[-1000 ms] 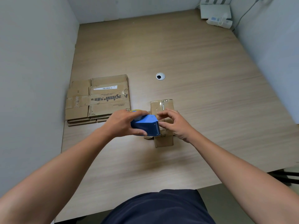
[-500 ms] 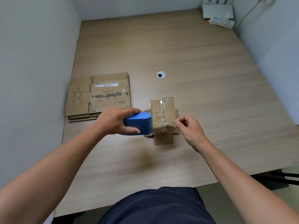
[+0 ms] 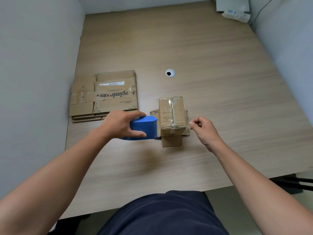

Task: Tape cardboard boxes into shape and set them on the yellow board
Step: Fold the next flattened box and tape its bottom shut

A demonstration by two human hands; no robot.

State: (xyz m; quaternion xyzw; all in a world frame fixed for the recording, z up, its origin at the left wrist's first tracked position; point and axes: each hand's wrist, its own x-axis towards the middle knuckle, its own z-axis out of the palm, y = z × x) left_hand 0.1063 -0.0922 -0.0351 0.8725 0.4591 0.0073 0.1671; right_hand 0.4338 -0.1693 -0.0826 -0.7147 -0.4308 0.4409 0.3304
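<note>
The left hand (image 3: 122, 123) grips a blue tape dispenser (image 3: 144, 128) from above, fingers wrapped over its top and thumb along its near side. The dispenser's front end sits right against the lower left side of a small cardboard box (image 3: 171, 114). That box stands near the middle of the wooden table (image 3: 211, 56), towards the near edge. A strip of clear tape runs along the seam on its top face, and loose flaps lie spread flat on the table at its left, right and near sides. The right hand (image 3: 203, 129) hovers just beside the box's right side, apart from it, with its fingers curled in and the thumb tip pressed to the forefinger. Whether a bit of clear tape is pinched there cannot be told. To the left of the box, close to the grey wall, lies a stack of flattened cardboard (image 3: 103, 95) with printed lettering and a white barcode label on its top sheet; the left hand covers part of its near right corner. Beyond the box a round cable grommet (image 3: 170, 72) is set into the table, and a white device (image 3: 236, 13) rests in the far right corner.
</note>
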